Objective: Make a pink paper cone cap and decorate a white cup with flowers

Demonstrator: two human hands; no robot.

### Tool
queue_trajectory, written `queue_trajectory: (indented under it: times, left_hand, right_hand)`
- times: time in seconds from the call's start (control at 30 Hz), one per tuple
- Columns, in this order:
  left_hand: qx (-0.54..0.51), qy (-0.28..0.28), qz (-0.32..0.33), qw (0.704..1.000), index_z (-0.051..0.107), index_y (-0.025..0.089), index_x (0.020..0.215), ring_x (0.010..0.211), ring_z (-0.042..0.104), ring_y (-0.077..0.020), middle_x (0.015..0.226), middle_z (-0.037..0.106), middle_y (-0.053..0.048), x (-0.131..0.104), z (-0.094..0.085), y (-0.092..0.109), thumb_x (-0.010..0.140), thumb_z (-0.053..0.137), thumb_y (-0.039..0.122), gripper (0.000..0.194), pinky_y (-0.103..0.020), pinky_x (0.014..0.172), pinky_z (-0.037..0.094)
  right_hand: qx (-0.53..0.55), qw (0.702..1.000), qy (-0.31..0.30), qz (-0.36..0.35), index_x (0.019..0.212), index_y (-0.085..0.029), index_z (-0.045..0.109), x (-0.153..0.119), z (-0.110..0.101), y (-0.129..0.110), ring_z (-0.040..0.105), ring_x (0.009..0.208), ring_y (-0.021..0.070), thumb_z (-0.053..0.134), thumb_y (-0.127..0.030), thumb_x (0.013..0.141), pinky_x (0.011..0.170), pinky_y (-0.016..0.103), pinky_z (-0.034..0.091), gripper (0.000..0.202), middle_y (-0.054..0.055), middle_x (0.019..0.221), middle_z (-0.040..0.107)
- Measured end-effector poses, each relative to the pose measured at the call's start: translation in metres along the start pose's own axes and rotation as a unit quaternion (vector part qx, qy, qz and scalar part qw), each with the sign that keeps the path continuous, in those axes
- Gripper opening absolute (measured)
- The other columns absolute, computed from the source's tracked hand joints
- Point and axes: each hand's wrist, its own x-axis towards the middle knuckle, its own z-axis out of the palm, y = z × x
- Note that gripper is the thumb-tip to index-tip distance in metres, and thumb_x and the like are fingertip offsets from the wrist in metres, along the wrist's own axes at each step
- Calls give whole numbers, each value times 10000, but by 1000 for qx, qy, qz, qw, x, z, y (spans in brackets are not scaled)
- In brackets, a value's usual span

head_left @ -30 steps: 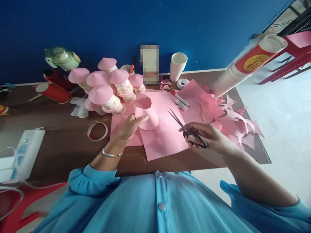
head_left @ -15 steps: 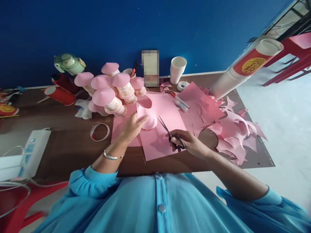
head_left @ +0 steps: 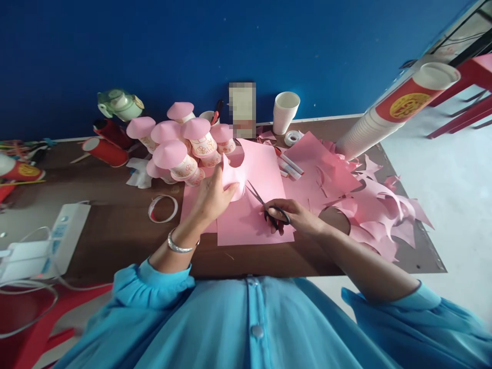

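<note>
Head view shows the left hand (head_left: 215,197) pinching a curved-edged piece of thin pink paper (head_left: 232,177) over the large flat pink paper sheet (head_left: 265,169) on the brown wooden counter (head_left: 130,230), while the right hand (head_left: 294,215) is closed round the black handles of slim metal scissors (head_left: 256,193). Their blades look slightly parted, tips just beside the held piece; whether they touch it is unclear. The left thumb lies near those points, so a slip or a hurried closing could nick skin. Held only at one side, the thin piece could bend away and leave a ragged or off-line edge. Should the blades dip, they could also catch the large sheet directly beneath. Left of that sheet, the cluster of patterned paper cups with pink cone tops (head_left: 197,129) sits close to the left fingers; a backward swing could topple some. Right of it, loose pink paper scraps (head_left: 384,205) could snag the right forearm and slide off the counter.
</note>
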Motion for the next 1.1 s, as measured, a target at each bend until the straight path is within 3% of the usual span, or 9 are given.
queue_trajectory:
  times: [0.13, 0.27, 0.43, 0.53, 0.67, 0.9, 1.1]
  left_hand:
    - [-193, 22, -95, 976, 638, 156, 1281, 1094, 703, -366, 1158, 730, -146, -10, 8, 4, 765, 834, 317, 575, -477, 955, 593]
    - [-383, 32, -238, 892, 679, 197, 1169, 842, 715, -270, 913, 710, -42, -25, 15, 10, 718, 887, 366, 525, -368, 697, 628]
    - [-557, 28, -284, 780, 727, 170, 981, 930, 737, -234, 953, 771, -34, -36, 17, 13, 675, 889, 250, 355, -350, 816, 648]
    - [-599, 2, -323, 733, 718, 158, 846, 892, 753, -240, 912, 790, -39, -38, 16, 12, 681, 854, 226, 224, -412, 839, 656]
    - [-646, -1, -360, 673, 707, 166, 830, 907, 755, -225, 909, 803, -25, -41, 16, 11, 698, 808, 169, 167, -466, 901, 647]
    - [-663, -15, -387, 641, 738, 139, 916, 897, 764, -248, 966, 812, -62, -46, 15, 4, 752, 755, 164, 167, -486, 854, 656]
    - [-667, -25, -387, 636, 739, 132, 898, 872, 769, -247, 948, 811, -67, -48, 17, 4, 739, 772, 164, 166, -440, 820, 662]
  right_hand:
    - [31, 999, 4, -6, 971, -147, 682, 5, 6, 9, 640, 601, 119, 749, -698, 819, 501, 222, 518, 576, 8, 734, 662]
    - [41, 999, 8, -9, 948, -151, 679, 6, 8, 10, 654, 610, 125, 759, -707, 803, 502, 219, 519, 580, 6, 728, 661]
    - [19, 1000, -3, 11, 1006, -132, 690, -4, 5, 4, 633, 581, 113, 758, -702, 810, 479, 209, 510, 606, 7, 719, 651]
    - [12, 1000, -16, 25, 1037, -125, 690, -9, 3, -1, 639, 598, 116, 750, -691, 825, 474, 207, 514, 607, 12, 741, 651]
    - [-4, 999, -36, 36, 1030, -129, 686, -10, 0, -6, 637, 619, 115, 752, -700, 816, 463, 197, 507, 613, 15, 762, 655]
    - [-38, 997, -46, 55, 961, -138, 684, -5, -4, -10, 631, 605, 117, 732, -706, 830, 432, 189, 481, 585, 13, 719, 651]
    - [-50, 995, -56, 63, 839, -150, 655, 2, -2, -16, 626, 595, 111, 726, -708, 833, 424, 181, 477, 563, 17, 703, 657]
